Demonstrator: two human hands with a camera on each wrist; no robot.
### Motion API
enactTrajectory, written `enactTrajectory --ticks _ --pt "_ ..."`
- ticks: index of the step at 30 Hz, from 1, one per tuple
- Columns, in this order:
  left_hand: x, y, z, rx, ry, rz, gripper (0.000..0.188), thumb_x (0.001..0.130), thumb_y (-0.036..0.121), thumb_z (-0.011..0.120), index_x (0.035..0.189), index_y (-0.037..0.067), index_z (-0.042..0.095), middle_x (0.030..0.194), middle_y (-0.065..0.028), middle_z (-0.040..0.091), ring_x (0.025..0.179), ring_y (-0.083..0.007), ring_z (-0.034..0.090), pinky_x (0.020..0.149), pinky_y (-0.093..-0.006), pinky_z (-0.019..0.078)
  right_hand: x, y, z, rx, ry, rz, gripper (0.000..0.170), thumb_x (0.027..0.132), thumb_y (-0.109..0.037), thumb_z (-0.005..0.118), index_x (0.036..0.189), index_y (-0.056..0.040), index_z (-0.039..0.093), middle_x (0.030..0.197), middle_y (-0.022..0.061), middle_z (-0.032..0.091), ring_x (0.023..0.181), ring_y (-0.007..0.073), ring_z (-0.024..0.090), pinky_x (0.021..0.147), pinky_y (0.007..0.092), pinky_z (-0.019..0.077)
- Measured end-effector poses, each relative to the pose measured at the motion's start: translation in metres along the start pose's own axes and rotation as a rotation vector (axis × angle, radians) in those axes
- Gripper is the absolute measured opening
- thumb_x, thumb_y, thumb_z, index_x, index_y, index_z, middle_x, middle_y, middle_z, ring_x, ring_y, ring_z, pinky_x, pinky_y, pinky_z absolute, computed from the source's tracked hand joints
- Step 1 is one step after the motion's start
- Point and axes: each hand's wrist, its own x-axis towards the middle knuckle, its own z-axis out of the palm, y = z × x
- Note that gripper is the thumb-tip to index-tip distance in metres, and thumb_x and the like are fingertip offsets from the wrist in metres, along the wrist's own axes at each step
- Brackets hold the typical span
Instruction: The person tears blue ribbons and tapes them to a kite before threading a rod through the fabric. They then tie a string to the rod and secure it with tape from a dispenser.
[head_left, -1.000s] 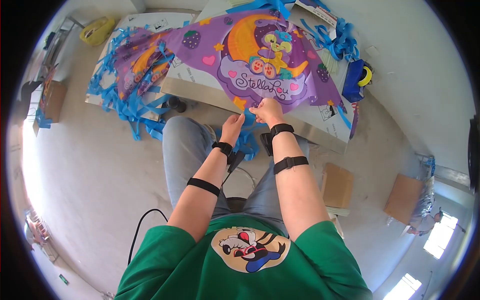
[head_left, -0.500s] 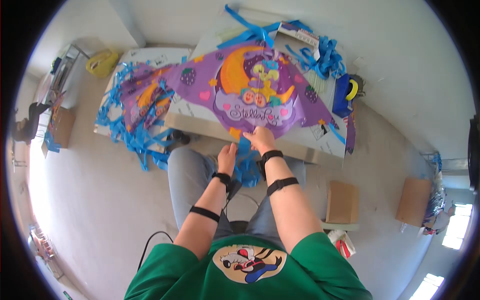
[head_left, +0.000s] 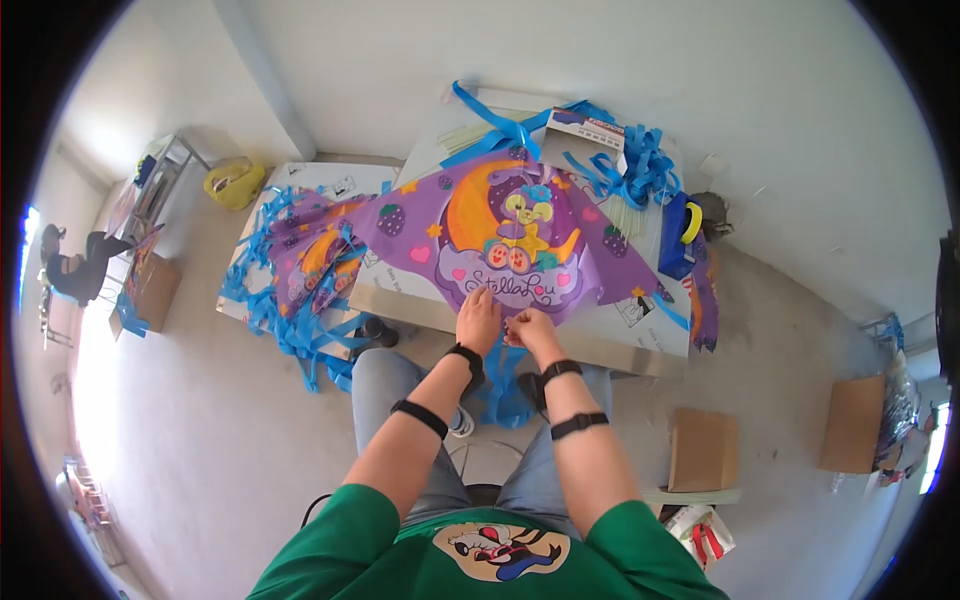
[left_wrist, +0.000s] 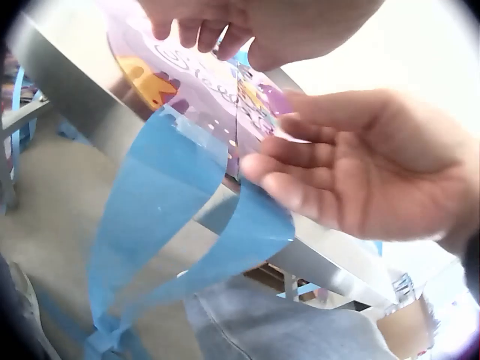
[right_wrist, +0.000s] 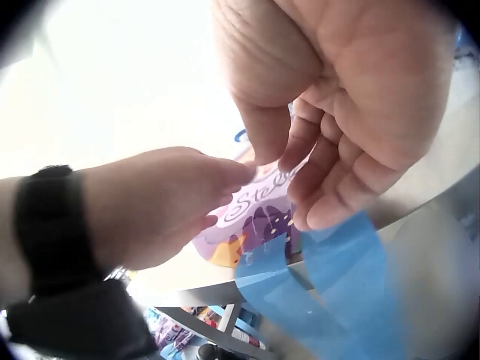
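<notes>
A purple kite (head_left: 405,245) with a moon-and-character print and "StellaLou" lettering lies on the white table, its lower tip at the near edge. Blue ribbon tails (left_wrist: 161,180) hang from that tip, over the edge. My left hand (head_left: 479,322) is over the kite's lower part, fingers extended toward the lettering. Beside it, my right hand (head_left: 533,333) hovers at the lower tip with loosely bent fingers. In the right wrist view its thumb and forefinger come close together with nothing visible between them, and its other fingertips (right_wrist: 319,214) are right at the ribbon's top.
More kites (head_left: 315,250) with tangled blue ribbons are piled on the left. At the table's back are a small open box (head_left: 585,125), bundled ribbon (head_left: 650,165) and a blue tape dispenser (head_left: 677,240). Cardboard (head_left: 703,450) stands by my right leg.
The left hand has moved up from beside the ribbon onto the kite's lower part. The right hand, earlier pinching at the lower tip, has loosened. The head view has shifted, showing more wall.
</notes>
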Motion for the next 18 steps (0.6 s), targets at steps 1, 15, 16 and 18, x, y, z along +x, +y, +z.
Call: enactTrajectory --ticks 1,15,16,18 --pt "0.009 -0.002 0.008 0.157 -0.211 -0.051 0.048 0.085 0.026 0.057 0.124 0.000 0.048 0.134 -0.0219 0.044 0.125 -0.0369 0.040 0.105 -0.0406 0.0322 -0.009 0.002 -0.008 -0.114 0.042 -0.118 0.016 0.085 -0.013 0.064 0.080 0.0006 0.058 0.067 0.0072 0.062 0.055 0.0138 0.061 0.048 0.0264 0.0492" --pt "0.013 0.024 0.024 0.413 -0.422 -0.261 0.077 0.088 0.051 0.045 0.145 0.005 0.021 0.152 -0.0143 0.016 0.142 -0.0292 0.010 0.114 -0.0428 0.0080 -0.120 -0.016 -0.108 0.240 0.177 0.013 0.013 0.089 -0.014 0.061 0.086 -0.0021 0.056 0.077 0.0059 0.060 0.067 0.0137 0.062 0.063 0.0252 0.0506" --pt "0.015 0.026 0.022 0.419 -0.437 -0.267 0.076 0.088 0.050 0.047 0.144 0.005 0.023 0.152 -0.0145 0.017 0.142 -0.0295 0.011 0.114 -0.0433 0.0093 -0.117 -0.024 -0.111 0.261 0.173 0.013 0.013 0.089 -0.014 0.061 0.086 -0.0024 0.056 0.077 0.0057 0.060 0.068 0.0138 0.062 0.063 0.0251 0.0505" --pt "0.015 0.029 0.015 0.424 -0.447 -0.269 0.076 0.087 0.048 0.050 0.144 0.005 0.024 0.152 -0.0147 0.017 0.141 -0.0298 0.013 0.114 -0.0438 0.0106 -0.120 -0.032 -0.112 0.283 0.170 0.009 0.012 0.089 -0.014 0.061 0.087 -0.0028 0.056 0.077 0.0054 0.060 0.068 0.0139 0.061 0.063 0.0250 0.0504"
